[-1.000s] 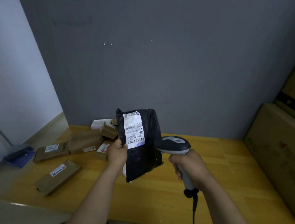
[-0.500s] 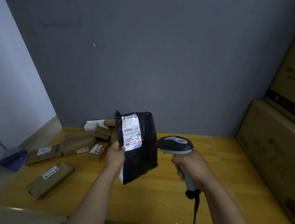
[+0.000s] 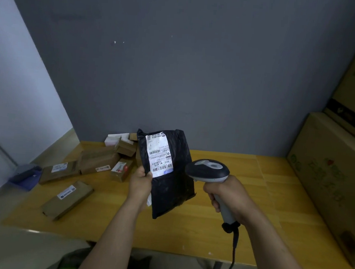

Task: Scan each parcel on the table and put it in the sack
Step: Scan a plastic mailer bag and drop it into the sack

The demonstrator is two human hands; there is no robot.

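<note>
My left hand (image 3: pixel 140 182) grips the left edge of a black plastic mailer (image 3: pixel 173 187), held upright above the wooden table (image 3: pixel 242 194). Its white shipping label (image 3: pixel 158 154) faces me. My right hand (image 3: pixel 228 196) grips the handle of a grey corded barcode scanner (image 3: pixel 208 170), whose head points left at the mailer from a short gap. No red scan line shows on the label. Several brown cardboard parcels (image 3: pixel 98 162) lie on the table's left part, one long box (image 3: pixel 67 199) nearest me. The sack is not clearly in view.
Large cardboard cartons (image 3: pixel 334 185) stand stacked along the table's right edge. A grey wall closes the back. A blue object (image 3: pixel 25 175) lies on the floor to the left. The scanner cable (image 3: pixel 232 259) hangs over the table's front edge.
The red scan line seen on the label half a second ago has gone. The mailer and scanner stay in nearly the same pose; my view has shifted slightly.
</note>
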